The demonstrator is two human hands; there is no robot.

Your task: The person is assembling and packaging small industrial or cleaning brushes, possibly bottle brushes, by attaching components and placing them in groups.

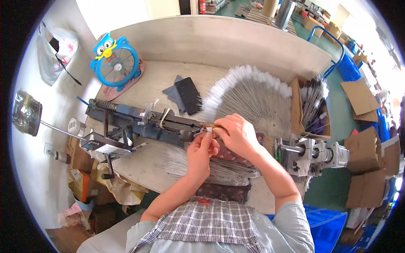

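Both hands meet at the right end of a long dark metal bench fixture. My left hand is closed, thumb and fingertips pinched at a small pale piece too small to name. My right hand is closed too, its fingertips pressed together just beside the left ones; what they hold is hidden. A beige band loops around the fixture. Below the hands lies a bundle of thin grey wire rods, partly over a dotted dark cloth.
A fan of wire rods with white fluffy tips spreads behind my hands. A dark phone-like slab lies nearby. To the right stand a carton of brushes and a metal shaft mechanism. A blue character-shaped fan stands back left; a crank juts out front left.
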